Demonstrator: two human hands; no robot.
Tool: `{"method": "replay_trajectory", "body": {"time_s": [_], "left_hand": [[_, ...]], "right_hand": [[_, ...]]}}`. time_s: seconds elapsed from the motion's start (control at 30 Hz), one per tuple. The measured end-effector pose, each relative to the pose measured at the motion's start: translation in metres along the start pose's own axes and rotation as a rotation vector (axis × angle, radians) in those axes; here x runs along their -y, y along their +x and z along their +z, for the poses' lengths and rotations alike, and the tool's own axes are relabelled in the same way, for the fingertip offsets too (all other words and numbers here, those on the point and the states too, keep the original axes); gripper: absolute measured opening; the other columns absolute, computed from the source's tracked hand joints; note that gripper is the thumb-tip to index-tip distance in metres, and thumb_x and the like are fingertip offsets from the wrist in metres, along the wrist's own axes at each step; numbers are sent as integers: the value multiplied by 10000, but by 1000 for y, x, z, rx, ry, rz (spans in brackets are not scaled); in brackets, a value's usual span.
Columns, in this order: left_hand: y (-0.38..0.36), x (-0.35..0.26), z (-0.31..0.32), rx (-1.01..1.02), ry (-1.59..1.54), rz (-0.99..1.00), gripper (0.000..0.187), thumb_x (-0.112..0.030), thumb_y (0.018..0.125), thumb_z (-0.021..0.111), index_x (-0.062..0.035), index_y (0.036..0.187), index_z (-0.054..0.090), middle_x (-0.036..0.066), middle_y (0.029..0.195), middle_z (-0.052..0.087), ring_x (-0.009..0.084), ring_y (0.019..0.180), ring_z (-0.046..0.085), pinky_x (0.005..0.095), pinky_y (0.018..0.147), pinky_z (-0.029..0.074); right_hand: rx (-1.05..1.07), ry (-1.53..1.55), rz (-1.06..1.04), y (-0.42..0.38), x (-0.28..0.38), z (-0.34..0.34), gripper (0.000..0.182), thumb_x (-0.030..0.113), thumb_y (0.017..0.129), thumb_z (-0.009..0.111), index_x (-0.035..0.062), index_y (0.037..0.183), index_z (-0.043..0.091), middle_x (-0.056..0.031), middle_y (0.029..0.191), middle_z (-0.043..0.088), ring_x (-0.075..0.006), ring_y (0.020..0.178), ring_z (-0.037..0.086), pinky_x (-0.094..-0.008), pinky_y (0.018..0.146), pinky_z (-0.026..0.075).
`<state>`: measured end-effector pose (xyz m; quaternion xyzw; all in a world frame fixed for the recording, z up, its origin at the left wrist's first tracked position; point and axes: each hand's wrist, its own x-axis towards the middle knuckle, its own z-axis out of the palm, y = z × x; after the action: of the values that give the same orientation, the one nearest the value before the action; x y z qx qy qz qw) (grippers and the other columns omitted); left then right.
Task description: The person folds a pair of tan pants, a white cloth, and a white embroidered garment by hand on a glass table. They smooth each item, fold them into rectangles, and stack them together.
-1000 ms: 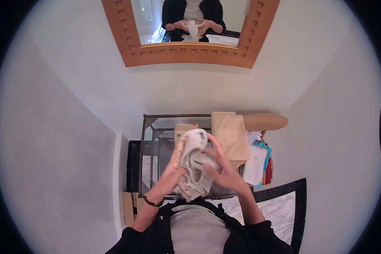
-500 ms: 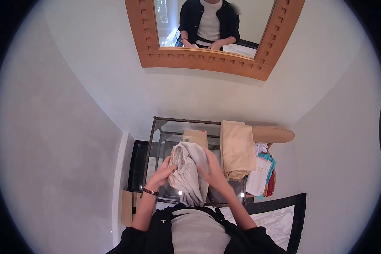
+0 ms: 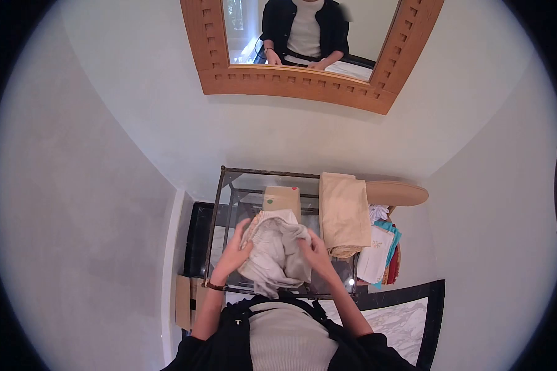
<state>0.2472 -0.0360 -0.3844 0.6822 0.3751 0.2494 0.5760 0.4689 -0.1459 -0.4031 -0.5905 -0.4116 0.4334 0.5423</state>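
A pale grey-white cloth (image 3: 271, 250) with a gathered, elastic-looking edge is held above the glass-topped table (image 3: 241, 185), its opening spread toward the far side. On its left edge my left hand (image 3: 233, 252) is closed, thumb on the fabric and fingers around the outside. At the opposite edge, my right hand (image 3: 317, 252) pinches a bunched fold. The lower end of the cloth hangs crumpled close to my body.
A small cardboard box (image 3: 281, 198) lies beyond the cloth. To the right are a folded beige cloth (image 3: 343, 213), a tan rounded board (image 3: 397, 193) and a stack of white, teal and red cloths (image 3: 375, 256). A wood-framed mirror (image 3: 294, 82) hangs on the wall.
The cloth has been spread from a narrow bundle into a wider opening. My right hand has gone from lying along its side to gripping the right edge.
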Motion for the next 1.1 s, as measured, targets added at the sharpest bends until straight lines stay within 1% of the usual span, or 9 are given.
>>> {"method": "replay_trajectory", "body": {"time_s": [0.13,0.23,0.33,0.5,0.53,0.63,0.83,1.0,1.1], "left_hand": [[-8,-35,5,-196,711,368,655,-108,827,626,-26,1400,321,256,1320,448,379,1198,477,380,1036,358],[-7,-35,21,-19,441,401,590,-118,807,660,-58,1343,421,201,1318,476,378,1180,483,405,1000,375],[-4,-32,19,118,465,177,451,-109,776,684,-59,1200,540,146,1223,542,353,1110,516,426,944,389],[-11,-47,2,-112,776,358,332,-93,731,696,-33,1036,578,126,972,586,328,899,558,413,794,439],[-14,-52,-1,-151,851,384,330,-88,723,696,-29,1024,577,130,929,584,328,856,562,401,762,450],[-16,-53,-9,-65,422,268,280,-48,745,665,-17,1008,575,120,919,589,267,799,567,348,684,456],[-34,-64,-60,414,50,2,266,6,845,565,-4,1110,578,17,883,597,56,745,498,230,671,437],[-52,-96,-87,186,-49,-63,168,-62,913,593,12,1063,603,-15,881,605,24,792,520,199,669,441],[-61,-113,-100,-97,28,109,121,-42,896,600,17,1001,618,-14,856,613,35,788,528,209,682,446]], "right_hand": [[-19,194,43,-4,15,-7,293,122,939,476,-19,1180,564,-17,1090,601,-95,978,526,-238,885,406],[73,284,113,-8,21,-7,309,138,937,468,-27,1179,568,-31,1114,604,-103,1022,521,-247,920,393],[76,369,169,-10,32,-12,341,181,908,475,-16,1169,570,-53,1129,605,-128,1056,529,-273,943,392],[-198,652,242,-8,-4,-42,377,273,857,474,15,1113,571,-104,1123,612,-220,1089,561,-347,984,398],[-160,672,254,-13,30,-37,418,301,850,469,22,1149,556,-121,1123,616,-245,1090,569,-375,990,398],[-114,652,218,-16,38,-43,434,313,835,492,17,1147,555,-122,1103,622,-247,1066,580,-371,984,405],[-207,783,153,-12,69,-49,382,292,858,530,9,1114,561,-118,1025,626,-224,945,613,-360,870,481],[-69,342,48,-4,84,-67,222,200,896,604,0,988,634,-39,914,638,-101,845,576,-255,764,460],[-34,16,-13,-2,118,-61,180,153,910,606,-13,966,648,0,873,639,-64,806,551,-236,727,453]]}}
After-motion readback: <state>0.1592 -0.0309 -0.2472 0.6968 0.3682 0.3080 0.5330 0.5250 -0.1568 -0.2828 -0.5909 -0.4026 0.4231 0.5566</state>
